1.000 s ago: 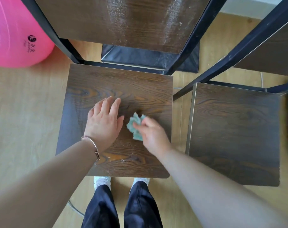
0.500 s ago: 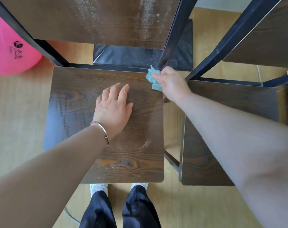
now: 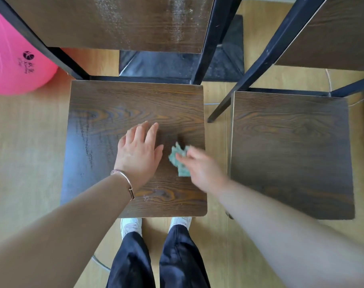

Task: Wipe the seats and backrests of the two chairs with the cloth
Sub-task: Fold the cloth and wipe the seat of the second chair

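Our right hand (image 3: pixel 202 170) pinches the crumpled cloth (image 3: pixel 180 161) on the left chair seat (image 3: pixel 106 121); our left hand (image 3: pixel 138 151) rests flat beside it, fingers straight.

The pink ball (image 3: pixel 14 65), beside the left chair (image 3: pixel 114 104), is showing a dark round logo above small characters too blurred to read.
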Tool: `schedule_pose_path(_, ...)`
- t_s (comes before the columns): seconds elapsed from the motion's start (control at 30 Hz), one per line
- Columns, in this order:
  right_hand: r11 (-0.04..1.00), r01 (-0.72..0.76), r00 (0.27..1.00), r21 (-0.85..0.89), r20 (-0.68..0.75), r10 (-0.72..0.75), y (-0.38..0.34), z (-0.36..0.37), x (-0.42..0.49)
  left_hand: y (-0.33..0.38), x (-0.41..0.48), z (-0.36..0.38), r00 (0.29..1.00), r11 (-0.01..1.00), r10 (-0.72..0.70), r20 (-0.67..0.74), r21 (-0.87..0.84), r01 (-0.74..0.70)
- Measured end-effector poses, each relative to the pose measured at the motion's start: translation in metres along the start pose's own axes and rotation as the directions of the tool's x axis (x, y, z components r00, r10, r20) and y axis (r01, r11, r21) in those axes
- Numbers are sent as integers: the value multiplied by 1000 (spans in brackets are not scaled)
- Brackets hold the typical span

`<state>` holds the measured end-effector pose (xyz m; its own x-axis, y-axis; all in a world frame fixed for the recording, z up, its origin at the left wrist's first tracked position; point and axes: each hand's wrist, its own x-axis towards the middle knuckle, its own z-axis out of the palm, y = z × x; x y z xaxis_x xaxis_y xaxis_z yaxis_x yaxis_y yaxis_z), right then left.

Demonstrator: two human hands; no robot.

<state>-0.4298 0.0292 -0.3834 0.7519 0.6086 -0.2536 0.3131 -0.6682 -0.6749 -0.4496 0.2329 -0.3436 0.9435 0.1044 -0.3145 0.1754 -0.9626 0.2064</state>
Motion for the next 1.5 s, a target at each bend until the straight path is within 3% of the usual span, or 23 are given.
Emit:
schedule_pose_path(0.07,980,119,990,-162,91,-105,-1,21,-38,2,-12,5,1000,1000,12,1,-8,-12)
schedule_pose_path(0.23,984,121,989,-129,101,-108,-7,45,-72,3,-28,16,1000,1000,-1,12,-6,1)
schedule_pose_path(0.37,1000,-6,999,-7,51,7,1,13,-48,-8,-29,7,1000,1000,-16,26,7,16)
schedule_pose_path(0.47,989,-126,984,-79,-137,114,11,-24,-12,-16,-29,-1,1000,1000,-10,14,17,9)
schedule_pose_path(0.53,975,-193,974,-109,-144,177,11,-38,14,-21,-30,-3,1000,1000,5,22,31,-6)
schedule_pose_path(0.63,950,-251,960,-185,-172,220,6,-27,27,-29,-31,-2,998,998,42,42,52,-44)
schedule_pose_path(0.73,912,-388,900,-132,-268,344,-4,-1,16,-38,-35,1,993,991,98,71,79,-103)
schedule_pose_path(0.8,880,-455,877,-135,-240,416,-18,13,4,-49,-39,3,990,988,120,81,85,-126)
schedule_pose_path(0.9,910,-353,922,-216,-247,299,-36,45,-4,-73,-49,5,985,983,149,84,93,-156)
schedule_pose_path(1.2,967,-194,954,-163,-260,148,-112,145,-28,-131,-88,-4,972,970,219,89,87,-227)
schedule_pose_path(1.33,970,-215,964,-117,-186,191,-127,145,-29,-140,-97,-12,954,949,290,76,102,-297)
schedule_pose_path(1.4,969,-243,942,-53,-252,223,-122,130,-31,-139,-97,-14,942,935,327,74,122,-334)
schedule_pose_path(1.5,933,-360,815,-24,-494,302,-92,104,-59,-136,-93,-11,937,929,343,71,120,-350)
